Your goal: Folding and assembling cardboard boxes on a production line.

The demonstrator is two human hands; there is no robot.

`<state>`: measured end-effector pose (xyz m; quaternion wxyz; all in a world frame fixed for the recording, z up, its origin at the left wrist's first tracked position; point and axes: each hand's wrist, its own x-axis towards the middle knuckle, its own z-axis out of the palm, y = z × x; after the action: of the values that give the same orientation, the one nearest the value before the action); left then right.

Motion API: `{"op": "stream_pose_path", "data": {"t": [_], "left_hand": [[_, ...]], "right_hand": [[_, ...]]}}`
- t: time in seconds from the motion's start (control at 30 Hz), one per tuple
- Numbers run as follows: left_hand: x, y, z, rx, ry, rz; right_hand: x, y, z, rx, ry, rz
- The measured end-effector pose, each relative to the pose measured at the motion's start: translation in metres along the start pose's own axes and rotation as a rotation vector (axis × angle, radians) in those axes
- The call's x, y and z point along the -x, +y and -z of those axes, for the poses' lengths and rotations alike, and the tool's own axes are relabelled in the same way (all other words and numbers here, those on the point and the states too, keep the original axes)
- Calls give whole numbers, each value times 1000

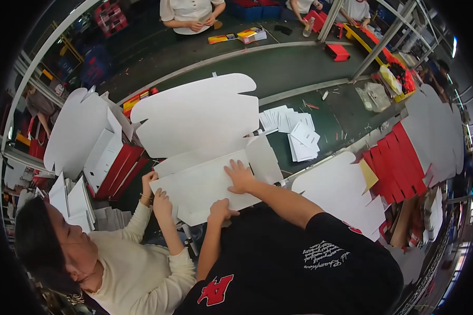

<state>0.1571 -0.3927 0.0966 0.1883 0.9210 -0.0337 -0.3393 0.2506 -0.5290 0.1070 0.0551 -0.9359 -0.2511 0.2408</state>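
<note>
A large white cardboard box (199,184) lies unfolded in front of me, its broad rounded flap (194,118) standing up at the far side. My right hand (239,177) is pressed flat on the white inner panel with fingers spread. At the near edge, my left hand (221,210) is curled over the board, fingers closed on it. Beside me on the left, a co-worker in a cream top has one hand (163,205) at the box's left corner and the other hand (148,182) just behind it.
White leaflets (299,131) lie fanned on the green bench (346,115) beyond the box. Red box parts (394,163) and more white blanks (341,194) are stacked to the right. Red-and-white boxes (115,168) stand at left. Across the bench other people work near a yellow tray (370,47).
</note>
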Motion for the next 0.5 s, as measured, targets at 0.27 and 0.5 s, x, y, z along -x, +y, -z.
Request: {"op": "stream_pose_path", "data": {"t": [0.27, 0.5], "left_hand": [[-3, -9, -4, 30, 124, -72], [10, -8, -3, 108, 165, -48]], "right_hand": [[2, 3, -4, 28, 39, 20], [2, -4, -7, -10, 40, 10]]}}
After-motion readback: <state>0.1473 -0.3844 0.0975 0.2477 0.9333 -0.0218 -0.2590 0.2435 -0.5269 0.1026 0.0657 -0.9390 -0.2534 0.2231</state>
